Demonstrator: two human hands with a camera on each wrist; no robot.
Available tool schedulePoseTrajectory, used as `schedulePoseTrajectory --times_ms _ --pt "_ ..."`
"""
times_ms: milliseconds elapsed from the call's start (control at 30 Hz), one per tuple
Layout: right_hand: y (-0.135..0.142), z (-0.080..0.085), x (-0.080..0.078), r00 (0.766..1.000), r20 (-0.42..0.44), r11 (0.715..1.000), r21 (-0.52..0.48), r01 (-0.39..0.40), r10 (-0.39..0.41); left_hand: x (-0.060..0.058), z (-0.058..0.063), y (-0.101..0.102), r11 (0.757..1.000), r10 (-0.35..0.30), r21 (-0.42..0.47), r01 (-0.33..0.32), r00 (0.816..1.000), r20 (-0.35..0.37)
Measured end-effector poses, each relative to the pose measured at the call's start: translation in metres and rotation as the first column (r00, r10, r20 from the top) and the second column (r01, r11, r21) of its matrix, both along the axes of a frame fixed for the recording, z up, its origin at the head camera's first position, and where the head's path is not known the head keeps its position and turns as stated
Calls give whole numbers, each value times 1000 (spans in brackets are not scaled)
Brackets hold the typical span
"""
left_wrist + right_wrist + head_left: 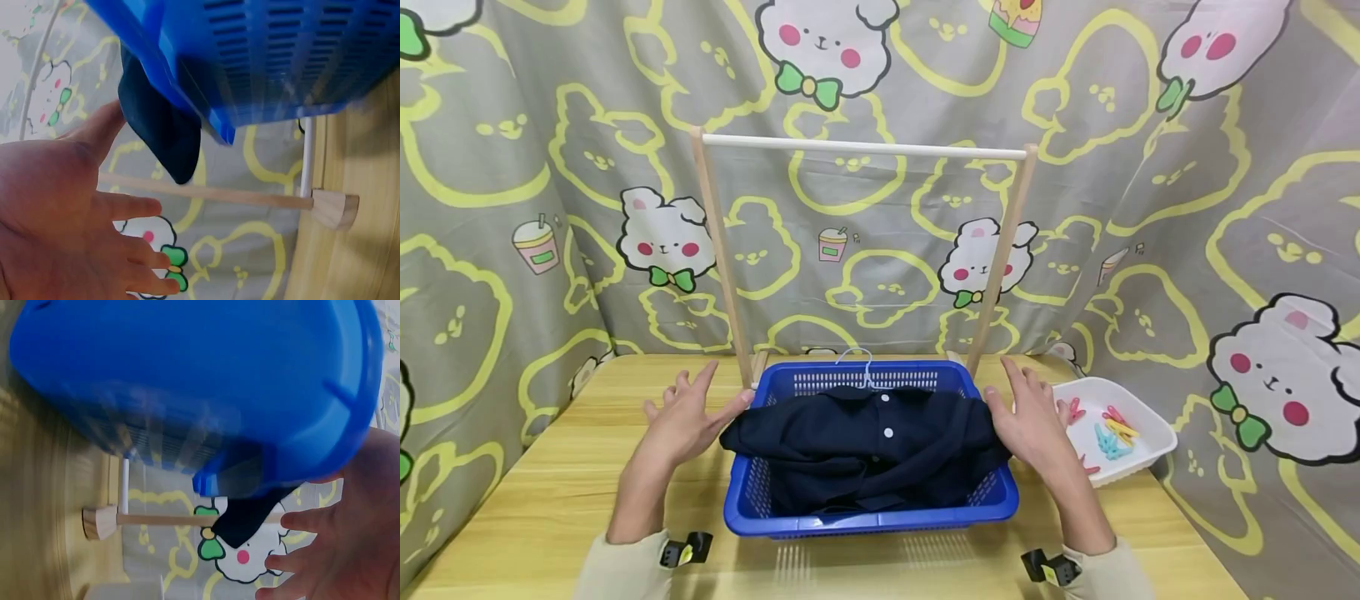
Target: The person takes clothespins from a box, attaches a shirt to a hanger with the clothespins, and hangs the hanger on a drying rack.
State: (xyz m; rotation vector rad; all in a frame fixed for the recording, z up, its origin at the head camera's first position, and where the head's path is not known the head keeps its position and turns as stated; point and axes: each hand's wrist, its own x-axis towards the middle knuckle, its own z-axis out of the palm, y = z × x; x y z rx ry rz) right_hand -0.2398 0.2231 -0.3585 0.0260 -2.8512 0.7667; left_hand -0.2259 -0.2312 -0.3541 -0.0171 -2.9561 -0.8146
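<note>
A dark navy shirt (pixel 880 450) with white buttons lies in a blue plastic basket (pixel 872 523), its two sides draped over the rim. From its collar rises the hook of a white hanger (pixel 868 367). My left hand (pixel 685 425) is at the basket's left side, fingers spread, its thumb tip close to the shirt's edge. On the other side, my right hand (pixel 1033 421) has its fingers extended, with the thumb right at the shirt's right edge. Both wrist views show the left palm (pixel 56 206) and right palm (pixel 362 531) facing the basket, fingers apart.
Behind the basket stands a wooden rack with a white top bar (pixel 865 147) and two upright posts (pixel 1003 258). A white tray (pixel 1150 462) with red, yellow and teal clothespins sits at the right, beyond my right hand. A patterned curtain (pixel 887 292) encloses the wooden table (pixel 572 475).
</note>
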Motion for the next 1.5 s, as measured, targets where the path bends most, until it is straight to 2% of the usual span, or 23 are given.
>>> schedulePoseTrajectory --times_ms 133,300,500,633,900,1067,1200,1500 --pt "-8 2 2 1000 22 1000 -13 -22 22 3 3 10 999 -41 32 41 999 0" --pt "-14 2 5 997 49 998 -11 -55 55 5 5 20 994 -91 59 89 995 36" --pt "-19 -1 9 987 21 987 -33 -158 159 7 4 27 986 -164 58 159 981 101" --pt "-20 -2 12 979 23 979 -36 -203 204 8 4 29 981 -189 61 182 972 141" --pt "-20 -2 14 970 94 974 -28 -223 224 9 3 29 967 -253 65 247 961 108" --pt "-19 -2 13 963 155 975 -35 -219 222 10 4 28 966 -257 46 254 960 108" --pt "-20 -2 13 963 163 977 -33 -210 213 9 2 29 965 -262 51 258 958 113" --pt "-20 -2 13 968 151 980 -12 -200 199 8 0 35 952 -296 -72 297 955 19"
